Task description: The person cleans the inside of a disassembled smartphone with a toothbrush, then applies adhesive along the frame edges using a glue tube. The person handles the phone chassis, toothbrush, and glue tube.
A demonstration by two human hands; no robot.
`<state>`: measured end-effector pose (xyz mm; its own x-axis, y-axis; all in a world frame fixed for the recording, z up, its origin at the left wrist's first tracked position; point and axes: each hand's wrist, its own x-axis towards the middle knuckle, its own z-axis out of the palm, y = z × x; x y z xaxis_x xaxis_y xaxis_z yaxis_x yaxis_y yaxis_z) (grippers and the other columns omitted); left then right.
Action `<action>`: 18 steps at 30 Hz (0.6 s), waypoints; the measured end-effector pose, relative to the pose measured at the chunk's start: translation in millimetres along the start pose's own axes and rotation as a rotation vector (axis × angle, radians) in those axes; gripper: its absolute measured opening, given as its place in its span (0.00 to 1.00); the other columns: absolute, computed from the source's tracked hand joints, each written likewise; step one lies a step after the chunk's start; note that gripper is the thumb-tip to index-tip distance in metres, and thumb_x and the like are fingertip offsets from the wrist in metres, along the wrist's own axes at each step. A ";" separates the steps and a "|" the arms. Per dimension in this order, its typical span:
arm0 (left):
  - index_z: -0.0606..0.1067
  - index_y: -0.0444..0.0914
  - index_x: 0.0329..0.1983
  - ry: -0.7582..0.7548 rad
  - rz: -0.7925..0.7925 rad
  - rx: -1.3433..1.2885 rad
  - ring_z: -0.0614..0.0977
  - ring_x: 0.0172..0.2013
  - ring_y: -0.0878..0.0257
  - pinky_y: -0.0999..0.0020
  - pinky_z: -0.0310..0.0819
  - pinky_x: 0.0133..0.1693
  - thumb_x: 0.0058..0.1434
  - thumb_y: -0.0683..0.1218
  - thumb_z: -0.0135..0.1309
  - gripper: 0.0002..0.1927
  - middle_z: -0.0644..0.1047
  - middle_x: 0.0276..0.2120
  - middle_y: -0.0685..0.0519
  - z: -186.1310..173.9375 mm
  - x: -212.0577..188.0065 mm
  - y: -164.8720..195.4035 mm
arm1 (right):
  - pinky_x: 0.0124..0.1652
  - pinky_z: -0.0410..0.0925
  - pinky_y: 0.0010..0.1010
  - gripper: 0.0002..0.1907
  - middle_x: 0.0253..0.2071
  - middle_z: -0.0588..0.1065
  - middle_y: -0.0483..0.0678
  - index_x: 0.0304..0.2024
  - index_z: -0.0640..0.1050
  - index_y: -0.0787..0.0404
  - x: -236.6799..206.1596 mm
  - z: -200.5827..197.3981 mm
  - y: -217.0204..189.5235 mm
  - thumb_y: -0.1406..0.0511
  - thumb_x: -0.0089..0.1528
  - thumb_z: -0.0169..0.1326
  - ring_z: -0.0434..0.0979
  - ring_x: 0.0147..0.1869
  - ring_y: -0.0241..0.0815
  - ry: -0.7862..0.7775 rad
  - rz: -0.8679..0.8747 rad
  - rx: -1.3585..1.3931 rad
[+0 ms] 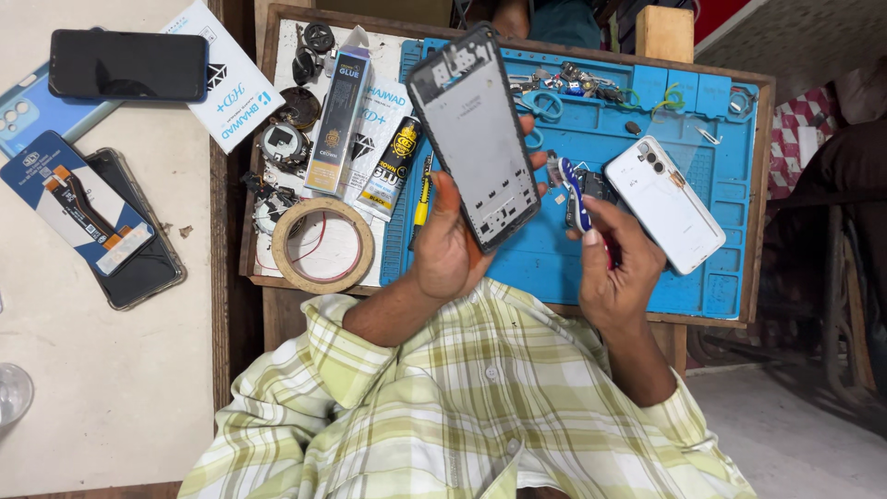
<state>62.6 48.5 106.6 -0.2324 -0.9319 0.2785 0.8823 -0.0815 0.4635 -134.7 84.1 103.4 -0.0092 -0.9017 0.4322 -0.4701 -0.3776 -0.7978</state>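
Observation:
My left hand (450, 242) grips a bare phone frame (474, 132) by its lower end and holds it tilted above the blue work mat (647, 120). The frame's inner grey plate faces me. My right hand (617, 263) hovers just right of it, fingers curled around a small blue-and-white tool (575, 194). A white phone back cover (663, 203) with a camera cluster lies on the mat beside my right hand.
A roll of tape (323, 246), glue tubes (393, 166), a glue box (337, 120) and small round parts lie on the wooden tray's left. Screws, blue scissors (539, 103) and bits fill the mat's top. Black phones (127, 65) and a packaged part (78, 201) rest on the left table.

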 end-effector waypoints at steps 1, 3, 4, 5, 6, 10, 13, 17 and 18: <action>0.49 0.41 0.82 0.012 -0.005 -0.008 0.67 0.69 0.54 0.54 0.65 0.69 0.75 0.69 0.34 0.41 0.59 0.74 0.46 -0.7 0.7 1.0 | 0.44 0.73 0.25 0.13 0.40 0.79 0.51 0.57 0.76 0.69 -2.9 -1.8 1.1 0.70 0.71 0.50 0.81 0.41 0.36 0.002 0.013 -0.017; 0.49 0.42 0.82 0.020 -0.008 -0.032 0.68 0.69 0.54 0.52 0.65 0.69 0.76 0.68 0.32 0.40 0.59 0.74 0.46 -2.2 1.9 2.5 | 0.41 0.71 0.26 0.13 0.38 0.78 0.51 0.57 0.77 0.68 -6.9 -4.7 3.2 0.71 0.70 0.50 0.81 0.40 0.37 0.010 0.034 -0.050; 0.49 0.42 0.82 0.020 -0.007 -0.051 0.68 0.69 0.54 0.52 0.66 0.69 0.76 0.68 0.31 0.40 0.59 0.73 0.46 -2.6 2.1 2.8 | 0.41 0.71 0.26 0.13 0.37 0.78 0.51 0.57 0.77 0.68 -8.0 -6.1 4.3 0.71 0.70 0.50 0.80 0.40 0.37 0.014 0.037 -0.064; 0.49 0.42 0.82 0.020 -0.006 -0.069 0.69 0.68 0.54 0.52 0.66 0.68 0.76 0.68 0.30 0.39 0.59 0.73 0.46 -2.9 2.4 3.0 | 0.41 0.71 0.26 0.13 0.37 0.78 0.51 0.57 0.77 0.68 -8.8 -7.1 5.0 0.72 0.70 0.50 0.80 0.40 0.37 0.017 0.040 -0.078; 0.49 0.42 0.82 0.019 -0.007 -0.078 0.69 0.68 0.54 0.51 0.67 0.68 0.76 0.68 0.30 0.39 0.60 0.73 0.46 -3.4 3.0 3.5 | 0.41 0.71 0.26 0.13 0.37 0.77 0.51 0.56 0.77 0.68 -9.2 -7.7 5.6 0.72 0.69 0.50 0.80 0.40 0.37 0.021 0.042 -0.093; 0.51 0.42 0.81 -0.005 -0.021 -0.109 0.70 0.67 0.54 0.51 0.71 0.66 0.77 0.67 0.30 0.38 0.61 0.72 0.46 -6.0 6.1 4.7 | 0.39 0.71 0.29 0.14 0.37 0.78 0.52 0.52 0.79 0.66 -12.6 -1.0 6.3 0.73 0.64 0.53 0.79 0.37 0.41 -0.080 0.041 -0.279; 0.53 0.41 0.81 -0.034 -0.126 -0.101 0.71 0.66 0.56 0.53 0.74 0.63 0.77 0.67 0.33 0.38 0.63 0.70 0.46 -12.8 8.6 7.4 | 0.40 0.69 0.35 0.12 0.38 0.78 0.53 0.48 0.81 0.63 -11.6 5.8 4.3 0.71 0.61 0.59 0.77 0.38 0.47 -0.141 -0.039 -0.478; 0.59 0.38 0.77 -0.158 -0.451 0.074 0.74 0.64 0.55 0.58 0.79 0.57 0.74 0.69 0.35 0.40 0.66 0.70 0.44 -30.5 11.8 11.1 | 0.56 0.69 0.37 0.13 0.48 0.79 0.52 0.53 0.79 0.60 10.9 -10.4 -8.6 0.70 0.65 0.59 0.78 0.55 0.48 -0.046 -0.234 -0.480; 0.61 0.36 0.76 -0.205 -0.543 0.182 0.75 0.60 0.55 0.60 0.78 0.54 0.74 0.69 0.35 0.40 0.68 0.66 0.42 -33.8 11.4 9.2 | 0.55 0.69 0.36 0.14 0.50 0.79 0.53 0.54 0.78 0.61 21.1 -21.7 -14.8 0.69 0.66 0.61 0.77 0.54 0.49 0.014 -0.219 -0.448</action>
<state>81.9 25.1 85.6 -0.7196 -0.6857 0.1097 0.5358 -0.4478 0.7158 -147.1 75.2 133.5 0.1217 -0.8075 0.5771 -0.7956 -0.4270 -0.4298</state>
